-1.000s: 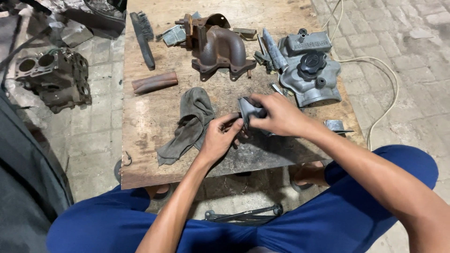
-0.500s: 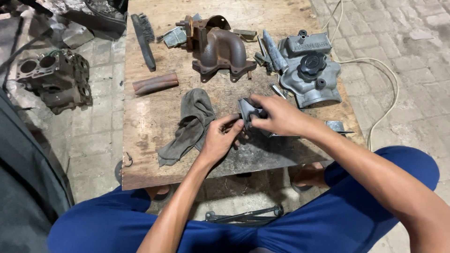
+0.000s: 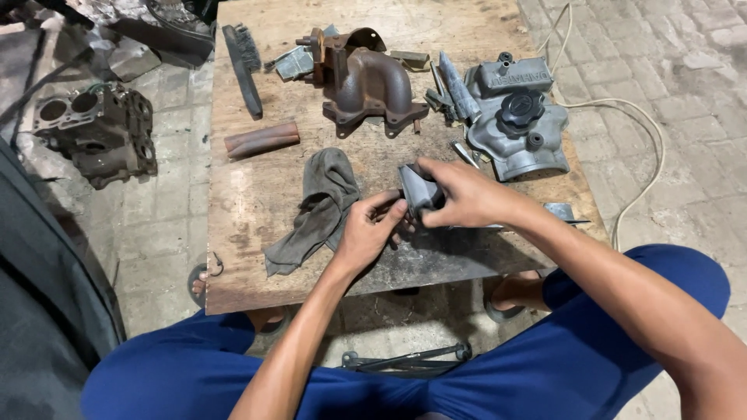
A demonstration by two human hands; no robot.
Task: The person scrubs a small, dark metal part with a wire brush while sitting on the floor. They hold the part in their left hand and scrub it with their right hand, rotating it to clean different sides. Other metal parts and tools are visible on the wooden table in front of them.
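My right hand [image 3: 467,194] grips a small dark grey metal part [image 3: 417,189] just above a low wooden table [image 3: 257,202]. My left hand [image 3: 366,233] is pinched against the lower left side of that part, fingertips touching it; whether it holds something small there is hidden. A grey rag [image 3: 315,208] lies crumpled on the table just left of my left hand.
A rusty cast manifold [image 3: 369,85], a grey metal cover with a black cap [image 3: 517,117], a wire brush [image 3: 245,66] and a rusty tube [image 3: 261,140] lie farther back. An engine block [image 3: 97,132] sits on the paved floor to the left. A white cable [image 3: 638,155] runs at right.
Both hands stay together on the small part, with only slight finger shifts. The view has tilted a little.
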